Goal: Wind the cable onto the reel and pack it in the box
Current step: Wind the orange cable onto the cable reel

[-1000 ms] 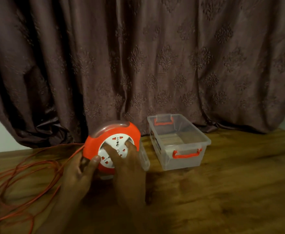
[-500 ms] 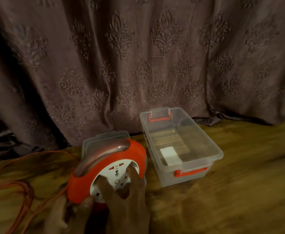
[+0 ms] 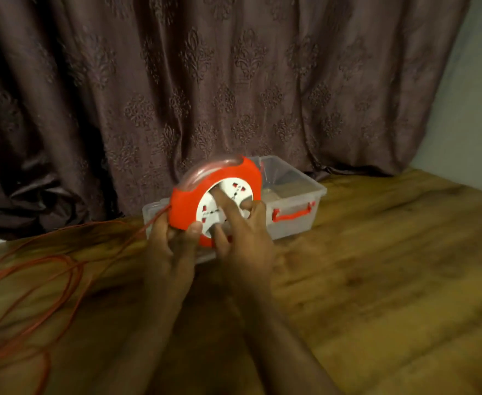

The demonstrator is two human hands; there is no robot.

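An orange cable reel with a white socket face and a clear top handle stands on edge, tilted, in front of a clear plastic box with red handles. My left hand grips the reel's lower left rim, thumb on the front. My right hand lies on the white socket face, index finger stretched across it and the other fingers bent against it. The orange cable leaves the reel's left side and lies in loose loops on the wooden table at the left.
A clear lid lies flat behind and under the reel at the left. A dark patterned curtain hangs close behind the box. The wooden table stretches to the right and toward me.
The reel has risen and shifted right, and now covers the box's left end. Both hands stayed on it. The camera view has swung and pulled back.
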